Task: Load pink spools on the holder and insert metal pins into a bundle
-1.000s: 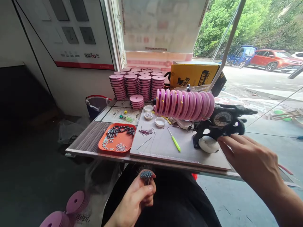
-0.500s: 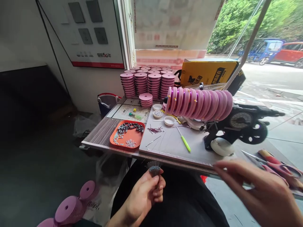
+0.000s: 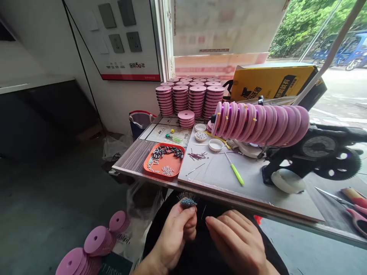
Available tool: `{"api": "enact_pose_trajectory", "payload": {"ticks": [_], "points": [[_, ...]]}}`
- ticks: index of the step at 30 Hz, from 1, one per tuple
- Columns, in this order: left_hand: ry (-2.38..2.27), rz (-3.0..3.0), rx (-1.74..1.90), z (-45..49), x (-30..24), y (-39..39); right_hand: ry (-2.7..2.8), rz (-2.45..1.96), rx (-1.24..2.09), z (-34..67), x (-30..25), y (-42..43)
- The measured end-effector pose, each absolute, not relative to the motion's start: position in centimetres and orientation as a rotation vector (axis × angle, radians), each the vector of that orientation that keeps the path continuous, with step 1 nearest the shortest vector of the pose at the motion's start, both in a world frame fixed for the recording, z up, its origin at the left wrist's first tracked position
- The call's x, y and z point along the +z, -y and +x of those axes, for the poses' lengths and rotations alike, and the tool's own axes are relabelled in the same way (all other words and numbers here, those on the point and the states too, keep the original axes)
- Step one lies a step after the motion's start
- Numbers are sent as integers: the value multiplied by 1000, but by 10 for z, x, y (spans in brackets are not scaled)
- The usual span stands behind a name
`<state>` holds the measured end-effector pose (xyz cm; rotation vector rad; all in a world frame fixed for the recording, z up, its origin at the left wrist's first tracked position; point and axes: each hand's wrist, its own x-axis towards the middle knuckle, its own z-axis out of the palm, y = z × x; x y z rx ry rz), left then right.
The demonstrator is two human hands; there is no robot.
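Over my lap, my left hand (image 3: pixel 179 225) is closed around a bundle of thin wire pins (image 3: pixel 187 201), their blue-grey ends fanned out above thumb and fingers. Just to the right, my right hand (image 3: pixel 239 238) is closed in a pinch. A thin, needle-like wire (image 3: pixel 203 211) sticks up from its fingertips, apart from the bundle. Both hands are below the table's front edge. Closest to them on the table are an orange tray (image 3: pixel 147 168) of dark and silvery small parts and a grey board (image 3: pixel 212 179).
On the board lie a green-handled hook tool (image 3: pixel 236 175), dark red sticks (image 3: pixel 197 155) and white dishes (image 3: pixel 215 145). A black winding machine (image 3: pixel 318 152) carries pink spools (image 3: pixel 263 124). Scissors (image 3: pixel 357 219) lie at right. Pink spools stand stacked behind (image 3: pixel 197 101) and on the floor (image 3: pixel 97 240).
My right hand has come left from the table's right edge to beside my left hand, with a thin wire now showing at its fingertips. The view has turned left.
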<state>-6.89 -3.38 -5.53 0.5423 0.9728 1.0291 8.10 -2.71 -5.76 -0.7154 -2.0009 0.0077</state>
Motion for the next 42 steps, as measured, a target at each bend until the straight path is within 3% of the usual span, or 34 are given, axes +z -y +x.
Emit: {"api": "enact_pose_trajectory", "payload": {"ticks": [18, 29, 42], "points": [[-724, 244, 924, -73, -56, 32, 2030, -688, 59, 77, -65, 26], [-1033, 700, 974, -69, -51, 42, 1950, -1005, -122, 75, -65, 22], [-1246, 730, 1115, -66, -55, 38, 1990, -980, -186, 74, -58, 24]]}}
